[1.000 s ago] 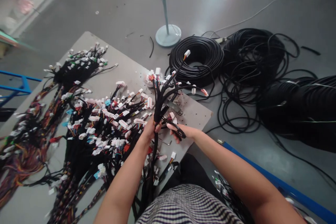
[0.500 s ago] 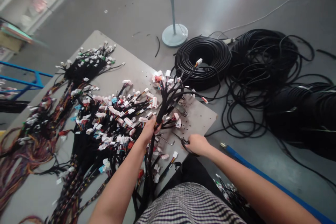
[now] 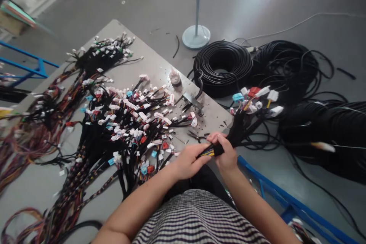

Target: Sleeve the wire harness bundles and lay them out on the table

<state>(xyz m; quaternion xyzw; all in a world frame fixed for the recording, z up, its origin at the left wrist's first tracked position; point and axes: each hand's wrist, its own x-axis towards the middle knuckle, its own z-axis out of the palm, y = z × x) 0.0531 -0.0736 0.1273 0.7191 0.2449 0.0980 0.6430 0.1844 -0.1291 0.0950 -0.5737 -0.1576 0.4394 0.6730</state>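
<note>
Held the wire bundle (image 3: 239, 127) in closed left hand (image 3: 189, 162) and right hand (image 3: 228, 153), just beside the table (image 3: 215, 112). Had branches (image 3: 254, 123) dressed in black already — but showed yellow wires (image 3: 211, 153) bare between the hands, so seemed unfinished there. Had scissors (image 3: 196, 136) lying unheld.

No lettering is being shown legibly; dark marks are being borne by a small white rectangular tag (image 3: 164, 136) at seven o'clock from the view's centre, too tiny for reading.
</note>
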